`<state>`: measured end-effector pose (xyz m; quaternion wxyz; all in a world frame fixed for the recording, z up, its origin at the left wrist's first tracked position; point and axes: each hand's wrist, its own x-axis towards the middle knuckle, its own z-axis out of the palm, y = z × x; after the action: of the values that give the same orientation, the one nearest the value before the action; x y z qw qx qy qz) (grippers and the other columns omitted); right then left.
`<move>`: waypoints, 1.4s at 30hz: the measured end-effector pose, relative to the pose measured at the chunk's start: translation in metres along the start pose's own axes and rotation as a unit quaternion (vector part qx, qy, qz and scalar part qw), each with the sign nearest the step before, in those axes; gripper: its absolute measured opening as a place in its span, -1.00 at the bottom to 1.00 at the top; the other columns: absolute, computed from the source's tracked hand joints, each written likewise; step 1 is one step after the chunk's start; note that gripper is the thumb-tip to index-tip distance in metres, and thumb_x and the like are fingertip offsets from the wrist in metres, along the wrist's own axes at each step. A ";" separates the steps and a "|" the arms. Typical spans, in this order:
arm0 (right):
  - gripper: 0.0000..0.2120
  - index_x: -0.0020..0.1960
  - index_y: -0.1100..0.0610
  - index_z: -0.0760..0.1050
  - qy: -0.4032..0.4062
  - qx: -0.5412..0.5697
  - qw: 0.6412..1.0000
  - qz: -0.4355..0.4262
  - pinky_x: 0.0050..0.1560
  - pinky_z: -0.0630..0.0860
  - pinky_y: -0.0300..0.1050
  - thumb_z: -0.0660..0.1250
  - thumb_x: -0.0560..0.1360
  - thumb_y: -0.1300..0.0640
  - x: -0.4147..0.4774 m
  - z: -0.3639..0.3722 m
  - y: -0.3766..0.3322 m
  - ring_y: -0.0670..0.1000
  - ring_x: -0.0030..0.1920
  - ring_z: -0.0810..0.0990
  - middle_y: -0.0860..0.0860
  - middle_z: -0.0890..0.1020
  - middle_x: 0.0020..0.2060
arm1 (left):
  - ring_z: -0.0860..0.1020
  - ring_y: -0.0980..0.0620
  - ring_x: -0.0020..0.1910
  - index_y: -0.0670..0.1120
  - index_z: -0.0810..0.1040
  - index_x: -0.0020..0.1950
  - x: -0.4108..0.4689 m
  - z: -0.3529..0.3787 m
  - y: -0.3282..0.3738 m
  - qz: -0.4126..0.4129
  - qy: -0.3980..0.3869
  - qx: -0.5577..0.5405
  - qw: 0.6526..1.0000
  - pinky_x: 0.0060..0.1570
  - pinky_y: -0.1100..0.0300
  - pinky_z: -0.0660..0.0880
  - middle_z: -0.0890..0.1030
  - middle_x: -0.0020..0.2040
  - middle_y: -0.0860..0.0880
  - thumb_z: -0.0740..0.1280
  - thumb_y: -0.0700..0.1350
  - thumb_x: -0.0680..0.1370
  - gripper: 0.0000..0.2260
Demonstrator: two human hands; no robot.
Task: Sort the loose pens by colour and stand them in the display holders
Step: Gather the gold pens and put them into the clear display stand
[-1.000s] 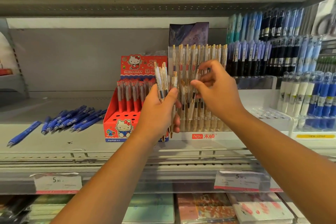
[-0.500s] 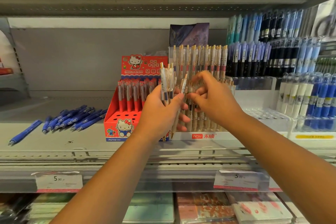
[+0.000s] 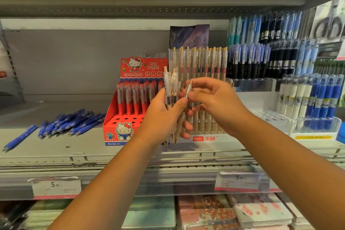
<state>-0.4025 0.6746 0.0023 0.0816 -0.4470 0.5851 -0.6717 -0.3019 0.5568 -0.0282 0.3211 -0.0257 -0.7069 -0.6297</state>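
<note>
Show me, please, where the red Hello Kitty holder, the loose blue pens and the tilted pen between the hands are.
red Hello Kitty holder (image 3: 128, 132): head view, on its front panel.
loose blue pens (image 3: 74, 121): head view, middle of the pile.
tilted pen (image 3: 189, 87): head view, upper barrel below the clicker.

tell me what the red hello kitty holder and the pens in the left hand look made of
Red Hello Kitty holder: probably printed cardboard, slightly glossy; flat folded panels, punched round holes.
Pens in the left hand: likely clear plastic barrels, see-through, with shiny gold clips and tips, metal or plated plastic.
</note>
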 end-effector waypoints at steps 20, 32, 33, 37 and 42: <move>-0.78 0.12 0.05 0.49 0.197 -0.145 0.961 -0.131 -0.25 0.68 -0.06 0.42 0.52 0.22 0.013 -0.029 0.007 -0.03 -0.14 0.66 -0.05 0.59 -0.10 | 0.66 -0.10 -0.31 -0.08 0.49 0.14 0.004 0.000 -0.002 0.020 0.076 -0.023 0.997 -0.40 0.02 0.64 0.58 -0.24 -0.15 0.25 -0.20 0.65 -0.91; -0.78 0.10 0.01 0.47 0.114 -0.300 0.940 -0.116 -0.13 0.66 -0.03 0.44 0.51 0.16 0.012 -0.016 0.022 -0.10 -0.21 0.64 -0.10 0.57 -0.13 | 0.63 -0.08 -0.32 -0.10 0.48 0.19 0.002 0.001 0.001 0.027 0.063 -0.015 0.998 -0.36 0.04 0.62 0.64 -0.24 -0.09 0.21 -0.18 0.66 -0.87; -0.77 0.10 0.01 0.47 0.099 -0.311 0.940 -0.103 -0.11 0.66 0.01 0.44 0.51 0.16 0.011 -0.015 0.024 -0.05 -0.20 0.64 -0.08 0.57 -0.13 | 0.63 -0.08 -0.32 -0.10 0.47 0.20 0.002 0.001 0.001 0.028 0.062 -0.015 0.998 -0.36 0.05 0.62 0.64 -0.23 -0.10 0.21 -0.17 0.66 -0.86; -0.76 0.07 -0.01 0.43 0.093 -0.310 0.943 -0.079 -0.11 0.65 0.06 0.44 0.50 0.16 0.011 -0.016 0.025 -0.03 -0.18 0.62 -0.05 0.56 -0.16 | 0.64 -0.09 -0.32 -0.11 0.42 0.26 0.001 0.000 0.001 0.031 0.064 -0.017 0.997 -0.36 0.04 0.62 0.66 -0.18 -0.12 0.21 -0.16 0.67 -0.82; -0.77 0.05 -0.03 0.44 0.086 -0.347 0.930 -0.081 -0.14 0.63 -0.08 0.47 0.49 0.10 0.008 -0.020 0.019 -0.13 -0.21 0.57 -0.08 0.58 -0.20 | 0.64 -0.09 -0.31 -0.12 0.40 0.30 0.001 0.000 0.001 0.030 0.057 -0.019 0.998 -0.38 0.07 0.61 0.67 -0.20 -0.09 0.21 -0.17 0.67 -0.79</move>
<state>-0.4288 0.6784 -0.0086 -0.1840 -0.4337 0.7484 -0.4668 -0.3024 0.5570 -0.0263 0.3790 -0.0169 -0.6742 -0.6337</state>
